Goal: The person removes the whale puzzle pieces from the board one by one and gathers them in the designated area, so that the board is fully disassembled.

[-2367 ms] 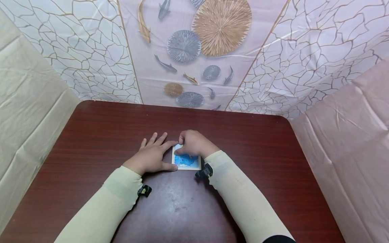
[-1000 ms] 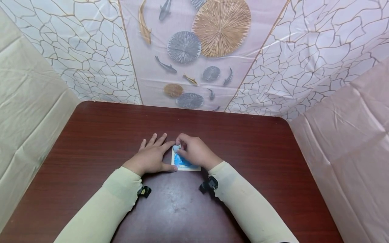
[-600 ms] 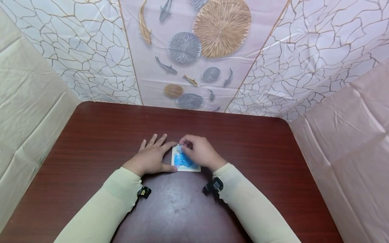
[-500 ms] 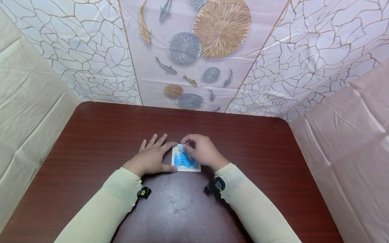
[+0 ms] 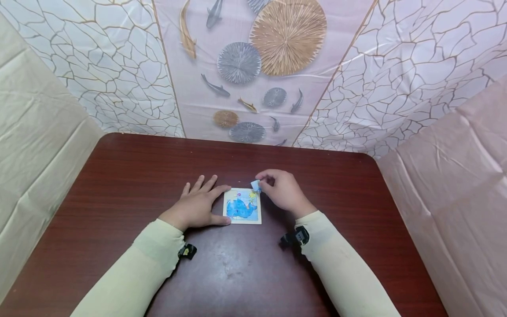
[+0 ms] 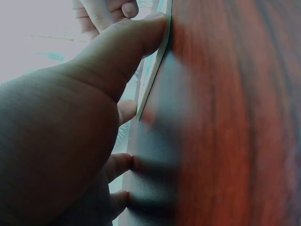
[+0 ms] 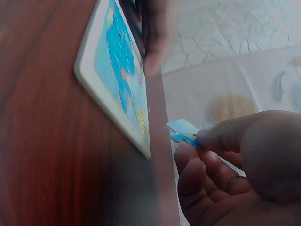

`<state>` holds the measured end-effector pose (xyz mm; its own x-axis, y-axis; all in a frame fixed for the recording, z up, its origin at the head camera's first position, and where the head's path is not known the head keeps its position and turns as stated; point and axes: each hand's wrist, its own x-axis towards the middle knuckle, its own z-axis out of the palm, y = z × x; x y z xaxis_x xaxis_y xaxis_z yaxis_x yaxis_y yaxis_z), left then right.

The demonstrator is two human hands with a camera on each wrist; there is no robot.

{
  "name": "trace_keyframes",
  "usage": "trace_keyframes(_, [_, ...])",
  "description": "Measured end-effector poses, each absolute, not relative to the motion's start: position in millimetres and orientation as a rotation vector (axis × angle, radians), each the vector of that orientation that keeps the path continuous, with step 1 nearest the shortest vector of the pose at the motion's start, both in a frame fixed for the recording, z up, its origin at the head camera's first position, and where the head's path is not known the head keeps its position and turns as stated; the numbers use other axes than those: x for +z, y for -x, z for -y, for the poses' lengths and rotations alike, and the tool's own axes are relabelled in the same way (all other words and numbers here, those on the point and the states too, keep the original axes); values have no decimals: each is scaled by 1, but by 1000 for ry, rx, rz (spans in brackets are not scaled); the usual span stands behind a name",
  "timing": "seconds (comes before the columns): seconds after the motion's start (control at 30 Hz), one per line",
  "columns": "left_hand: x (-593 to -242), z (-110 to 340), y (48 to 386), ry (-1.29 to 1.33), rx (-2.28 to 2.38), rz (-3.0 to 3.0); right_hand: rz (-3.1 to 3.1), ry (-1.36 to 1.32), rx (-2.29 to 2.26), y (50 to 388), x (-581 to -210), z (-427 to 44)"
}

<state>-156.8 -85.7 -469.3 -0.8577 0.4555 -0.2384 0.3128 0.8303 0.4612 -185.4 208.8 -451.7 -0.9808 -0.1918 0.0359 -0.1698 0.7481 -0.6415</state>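
A small square jigsaw puzzle board (image 5: 249, 222) with a pale rim and a blue whale and yellow sun picture lies flat on the table. My left hand (image 5: 192, 208) rests beside it with fingers spread. Its thumb and index fingertip touch the board's left corners. Just above the board's far right corner, my right hand (image 5: 284, 190) pinches a light blue puzzle piece (image 5: 255, 186) between thumb and index finger. In the right wrist view this puzzle piece (image 7: 184, 129) is tilted and apart from the board (image 7: 110, 113). My left thumb (image 6: 150, 30) presses the board's edge in the left wrist view.
The dark red wooden table (image 5: 336, 211) extends around both hands. Behind it hangs a patterned cloth (image 5: 277, 66) with fish and round leaf motifs. Plain pale cloth walls (image 5: 455, 176) stand along the left and right sides.
My right hand has moved from over the board's left part to its far right corner, carrying the puzzle piece and uncovering the picture. The left hand has stayed in place.
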Motion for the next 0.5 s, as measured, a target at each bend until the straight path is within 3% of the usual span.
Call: trace_keyframes(0.5, [-472, 86, 157, -597, 601, -2681, -2855, 1, -1177, 206, -449, -259])
